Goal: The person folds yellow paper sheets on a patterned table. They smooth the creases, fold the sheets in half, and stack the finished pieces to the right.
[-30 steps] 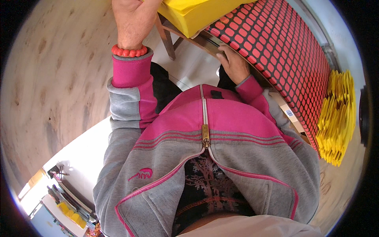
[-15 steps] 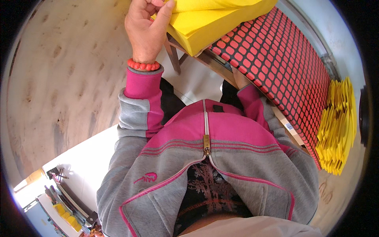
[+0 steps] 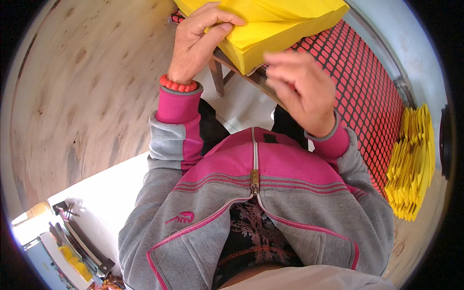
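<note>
At the top of the view a thick stack of yellow sheets (image 3: 270, 44) lies near the edge of a table with a red-and-black patterned cover. Whether the sheets are cloth or paper I cannot tell. My left hand (image 3: 195, 43), with a red bead bracelet at its wrist, closes thumb and forefinger on a loose yellow sheet (image 3: 256, 14) at the stack's near left corner. My right hand (image 3: 307, 87) hangs in the air in front of the patterned cover, apart from the stack. Its fingertips are slightly blurred and half bent, thumb apart, with nothing visible in them.
The patterned table cover (image 3: 357, 77) runs down the right side. Several folded yellow pieces (image 3: 411, 164) stand in a row at its far right end. A pale wooden board (image 3: 87, 96) fills the left. A wooden leg (image 3: 216, 77) stands under the stack.
My right hand has come up from below the table's edge into the open. My left hand has shifted slightly right and down, its thumb and forefinger now over the loose sheet.
</note>
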A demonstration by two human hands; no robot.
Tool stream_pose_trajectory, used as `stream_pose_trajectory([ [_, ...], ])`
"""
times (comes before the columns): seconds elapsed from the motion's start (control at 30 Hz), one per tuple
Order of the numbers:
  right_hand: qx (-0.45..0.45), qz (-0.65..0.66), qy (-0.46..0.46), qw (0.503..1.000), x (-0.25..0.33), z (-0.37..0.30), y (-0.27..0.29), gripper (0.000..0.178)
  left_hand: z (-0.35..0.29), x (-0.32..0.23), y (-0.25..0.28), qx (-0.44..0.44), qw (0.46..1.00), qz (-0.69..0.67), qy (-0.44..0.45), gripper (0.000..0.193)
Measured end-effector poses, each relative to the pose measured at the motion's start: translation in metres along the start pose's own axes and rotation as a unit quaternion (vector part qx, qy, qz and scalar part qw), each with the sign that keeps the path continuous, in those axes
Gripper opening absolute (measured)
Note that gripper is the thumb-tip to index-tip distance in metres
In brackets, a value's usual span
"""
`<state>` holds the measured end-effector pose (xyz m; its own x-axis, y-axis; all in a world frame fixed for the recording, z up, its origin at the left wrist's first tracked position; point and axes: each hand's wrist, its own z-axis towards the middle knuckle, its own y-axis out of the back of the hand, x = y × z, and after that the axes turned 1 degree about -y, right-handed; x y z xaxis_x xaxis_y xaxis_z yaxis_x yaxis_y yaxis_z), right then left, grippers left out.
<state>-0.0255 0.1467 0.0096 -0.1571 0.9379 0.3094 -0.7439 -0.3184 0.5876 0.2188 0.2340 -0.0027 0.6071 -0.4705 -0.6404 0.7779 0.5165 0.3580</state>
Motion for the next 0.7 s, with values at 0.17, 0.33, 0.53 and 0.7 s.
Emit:
stream_pose_trajectory([
  [0.17, 0.003, -0.064, 0.024, 0.998, -0.009, 0.042, -0.012, 0.015, 0.001, -0.002, 0.0, -0.001, 0.999, -0.037, 0.016, 0.023],
  [0.33, 0.006, -0.054, 0.014, 0.998, -0.015, 0.048, -0.02, 0.012, -0.002, -0.001, 0.004, 0.011, 0.999, -0.034, 0.034, 0.025],
  [0.53, 0.015, -0.025, -0.019, 0.999, -0.015, 0.05, -0.019, 0.011, -0.002, 0.003, 0.006, 0.022, 0.998, -0.053, 0.021, 0.026],
  [0.7, 0.004, -0.024, -0.015, 1.0, -0.017, 0.052, -0.021, 0.012, -0.004, 0.008, 0.01, 0.027, 0.996, -0.084, -0.001, 0.022],
])
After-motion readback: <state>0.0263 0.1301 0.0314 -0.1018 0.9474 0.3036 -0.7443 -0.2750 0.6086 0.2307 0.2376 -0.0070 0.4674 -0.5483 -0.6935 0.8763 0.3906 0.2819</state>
